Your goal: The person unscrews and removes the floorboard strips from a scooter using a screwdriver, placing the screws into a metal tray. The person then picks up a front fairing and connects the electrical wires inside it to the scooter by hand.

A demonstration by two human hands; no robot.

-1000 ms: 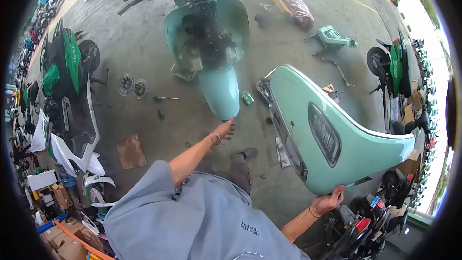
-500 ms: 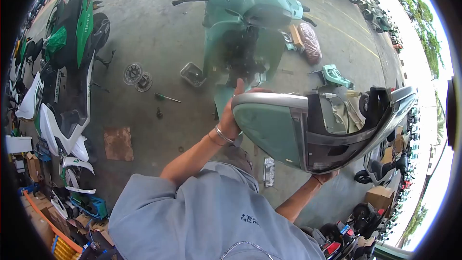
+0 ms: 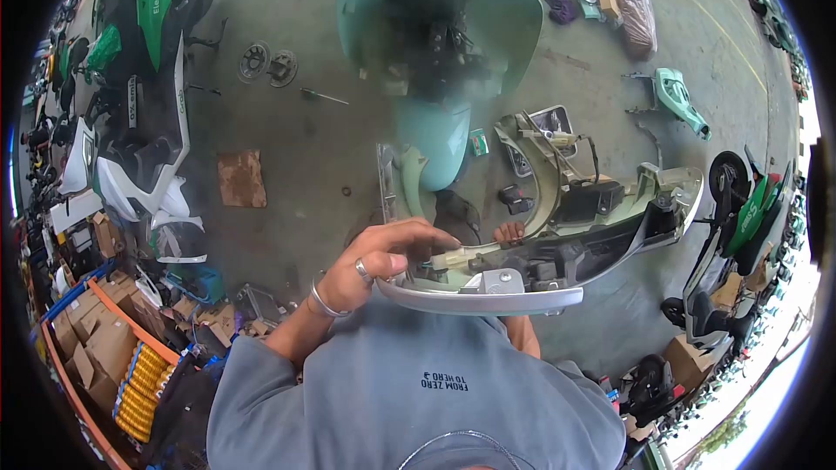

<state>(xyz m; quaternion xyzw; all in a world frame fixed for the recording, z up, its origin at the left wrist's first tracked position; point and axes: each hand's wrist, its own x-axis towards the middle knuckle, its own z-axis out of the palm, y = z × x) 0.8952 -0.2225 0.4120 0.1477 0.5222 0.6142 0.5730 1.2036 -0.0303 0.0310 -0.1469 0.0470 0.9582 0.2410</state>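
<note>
A scooter's rear body cover (image 3: 557, 300), with a silver strip along its near edge, is held in front of my chest, its hollow inside facing up. Wires, dark fittings and a pale connector (image 3: 453, 257) show within it. My left hand (image 3: 370, 265), with a ring and a bracelet, lies at the cover's left end, fingers stretched over the inside near the connector and thumb apart. From beneath, my right hand (image 3: 509, 231) supports the cover; only its fingertips show, curled over an inner edge. The rest of that hand is hidden behind the cover.
A partly stripped teal scooter (image 3: 435, 135) stands ahead. On the floor lie a screwdriver (image 3: 325, 96), round metal parts (image 3: 268, 64), a brown sheet (image 3: 242, 178), a tray (image 3: 550, 122) and a teal panel (image 3: 677, 103). Green-and-black motorbikes (image 3: 148, 78) flank both sides.
The cover has come down and closer to my chest and turned so its inside faces up. My left hand moved from its end over onto the inside. The view has tilted downward.
</note>
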